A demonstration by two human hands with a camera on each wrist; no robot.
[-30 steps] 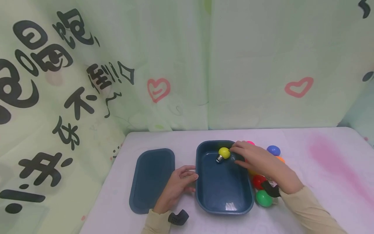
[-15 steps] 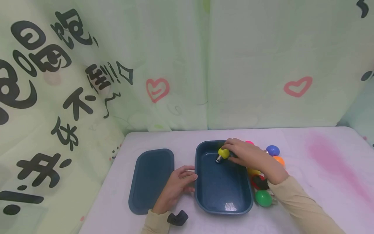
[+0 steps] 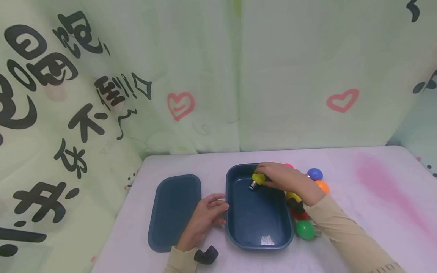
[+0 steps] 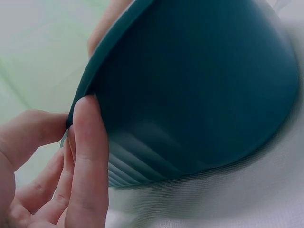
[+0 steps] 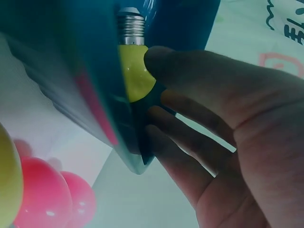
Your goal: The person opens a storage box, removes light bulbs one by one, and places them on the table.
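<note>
A yellow light bulb (image 3: 258,179) with a silver screw base lies tilted at the far end of a dark blue rectangular box (image 3: 258,227). My right hand (image 3: 288,179) reaches over the box's right rim and holds the bulb's round part. In the right wrist view, the thumb presses on the yellow bulb (image 5: 135,73), and the other fingers curl behind it, partly hidden. At the box's left side, my left hand (image 3: 205,214) grips the rim. The left wrist view has its fingers (image 4: 88,142) against the box's outer wall, thumb at the rim.
Left of the box, a matching dark blue lid (image 3: 174,212) lies flat on the white-covered table. Along the box's right side lie several coloured bulbs, among them a green bulb (image 3: 305,229), a blue bulb (image 3: 315,174) and an orange bulb (image 3: 322,186). A printed curtain stands behind.
My right hand has moved left, further into the box, and its fingers have come onto the yellow bulb. My left hand stays at the rim. The head view has turned slightly right.
</note>
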